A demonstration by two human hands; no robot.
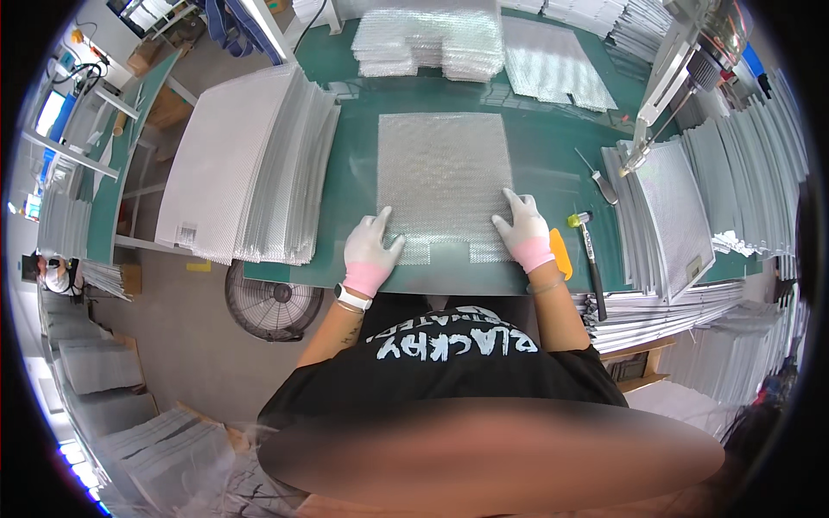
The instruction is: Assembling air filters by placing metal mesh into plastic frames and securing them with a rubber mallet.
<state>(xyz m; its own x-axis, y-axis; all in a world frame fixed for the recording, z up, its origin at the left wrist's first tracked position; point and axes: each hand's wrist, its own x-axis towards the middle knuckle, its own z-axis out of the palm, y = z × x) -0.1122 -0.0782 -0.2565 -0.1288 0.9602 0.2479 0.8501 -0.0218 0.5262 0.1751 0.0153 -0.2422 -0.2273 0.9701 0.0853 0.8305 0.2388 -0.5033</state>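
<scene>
A square silver mesh sheet [445, 181] lies flat on the green tabletop in front of me, with a small notch or pale patch at its near edge. My left hand [371, 246], in a white and pink glove, rests at the sheet's near left corner. Its thumb and fingers are spread apart. At the right edge of the sheet, my right hand [525, 229] wears a matching glove and touches the mesh with its fingers also apart. Close to my right wrist lies an orange-yellow flat tool [560, 255], partly hidden by that wrist.
Thick stacks of mesh panels stand at left [224, 164] and right [673, 207]. A mallet [591, 259] and a screwdriver [603, 186] lie right of my hand. Mesh piles [427, 43] sit at the back. A jointed metal arm [665, 95] reaches over the table. A fan [275, 302] stands below left.
</scene>
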